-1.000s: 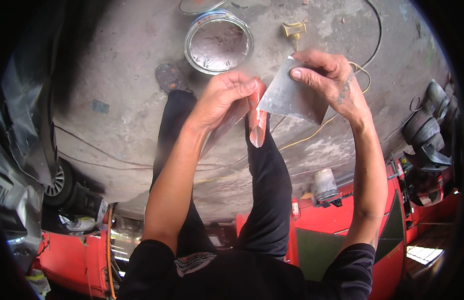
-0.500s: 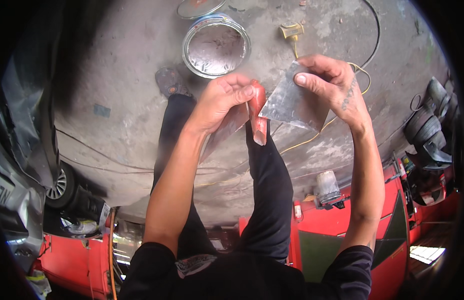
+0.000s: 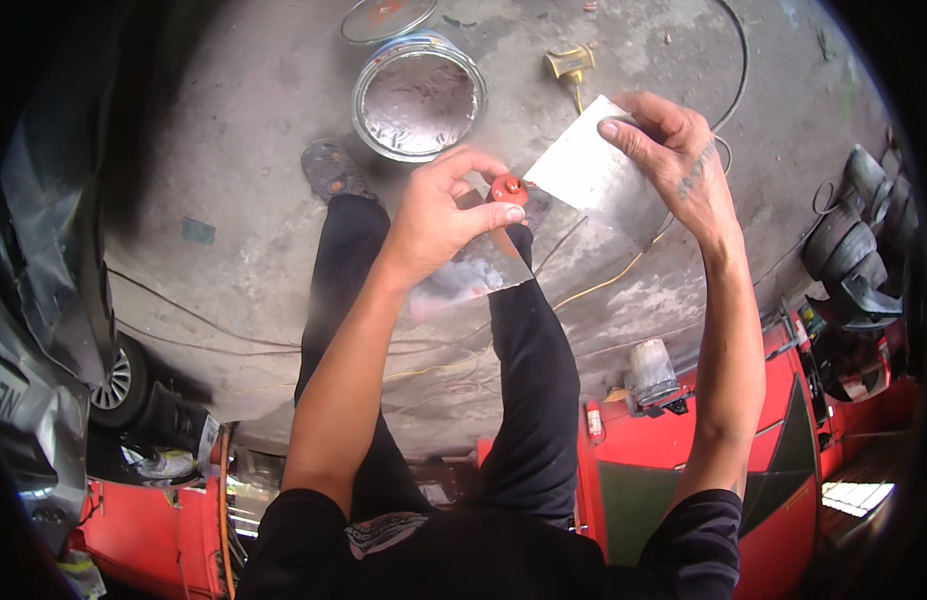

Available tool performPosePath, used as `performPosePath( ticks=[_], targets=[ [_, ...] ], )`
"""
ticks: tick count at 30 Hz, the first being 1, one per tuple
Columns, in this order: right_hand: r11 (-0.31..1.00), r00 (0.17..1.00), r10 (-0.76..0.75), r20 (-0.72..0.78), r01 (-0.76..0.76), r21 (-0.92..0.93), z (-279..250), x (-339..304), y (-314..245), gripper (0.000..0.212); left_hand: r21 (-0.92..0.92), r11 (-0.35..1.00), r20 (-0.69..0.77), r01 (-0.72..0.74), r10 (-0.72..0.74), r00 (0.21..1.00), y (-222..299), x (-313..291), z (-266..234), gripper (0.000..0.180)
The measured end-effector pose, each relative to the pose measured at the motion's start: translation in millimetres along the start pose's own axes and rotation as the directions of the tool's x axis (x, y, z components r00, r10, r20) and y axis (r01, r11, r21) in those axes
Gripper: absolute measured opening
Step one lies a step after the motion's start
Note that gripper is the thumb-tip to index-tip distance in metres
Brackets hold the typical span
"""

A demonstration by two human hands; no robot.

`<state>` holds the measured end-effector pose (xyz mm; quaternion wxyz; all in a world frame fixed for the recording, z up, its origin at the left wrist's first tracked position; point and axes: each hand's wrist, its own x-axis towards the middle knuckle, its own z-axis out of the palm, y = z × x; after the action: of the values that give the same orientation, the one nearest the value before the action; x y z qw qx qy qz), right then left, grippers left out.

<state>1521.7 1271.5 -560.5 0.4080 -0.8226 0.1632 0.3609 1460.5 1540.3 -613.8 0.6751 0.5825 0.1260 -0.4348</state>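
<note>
My left hand (image 3: 424,225) is closed round a red squeeze tube (image 3: 509,190), whose round end faces up between thumb and fingers. The same hand carries a thin, shiny flat plate (image 3: 474,275), which hangs below the palm, smeared with pale residue. Between thumb and fingers, my right hand (image 3: 669,155) pinches a second flat plate (image 3: 579,160), its face bright with glare. That plate's left corner lies close to the tube; whether they touch I cannot tell. Beyond my left hand an uncovered round can (image 3: 361,125) stands on the floor, holding greyish-pink paste.
A round lid (image 3: 369,25) lies behind the can. On the concrete are a yellow box-shaped connector (image 3: 570,62) with a yellow cord and a dark hose (image 3: 741,60). A damaged car (image 3: 44,300) stands left; red panels (image 3: 644,430) and dark curved parts (image 3: 849,250) are to the right.
The tube has turned from hanging lengthwise to showing its round end upward. The left plate has swung into fuller view. The right plate has tilted and now catches bright light.
</note>
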Motion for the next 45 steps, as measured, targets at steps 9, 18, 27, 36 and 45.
performPosePath(
  ticks=[9, 18, 27, 36, 45],
  targets=[
    [0.991, 0.998, -0.069, 0.011, 0.07, -0.115, 9.8, 4.6, -6.3, 0.041, 0.149, 0.987, 0.011, -0.066, 0.065, 0.998, -3.4, -1.1, 0.4, 0.036],
    [0.979, 0.991, -0.117, 0.067, 0.126, -0.159, 7.3, 7.2, -10.3, 0.039, 0.124, 0.991, 0.049, -0.057, 0.051, 0.997, -3.9, -2.2, 0.2, 0.033],
    [0.993, 1.0, 0.018, -0.009, -0.017, 0.116, -1.0, -0.8, 5.1, 0.039, -0.016, 0.999, 0.003, 0.052, -0.052, 0.999, -8.8, -2.3, 1.1, 0.029],
    [0.844, 0.968, 0.199, -0.151, -0.091, 0.529, 10.8, -33.0, 76.2, 0.03, -0.089, 0.975, -0.176, 0.202, -0.215, 0.961, -49.1, 4.7, 26.3, 0.035],
    [0.37, 0.883, 0.425, -0.199, 0.031, 0.928, 60.4, -112.1, 150.1, 0.023, -0.601, 0.736, -0.177, 0.313, -0.504, 0.845, -103.5, 4.8, 54.2, 0.04]
  ],
)
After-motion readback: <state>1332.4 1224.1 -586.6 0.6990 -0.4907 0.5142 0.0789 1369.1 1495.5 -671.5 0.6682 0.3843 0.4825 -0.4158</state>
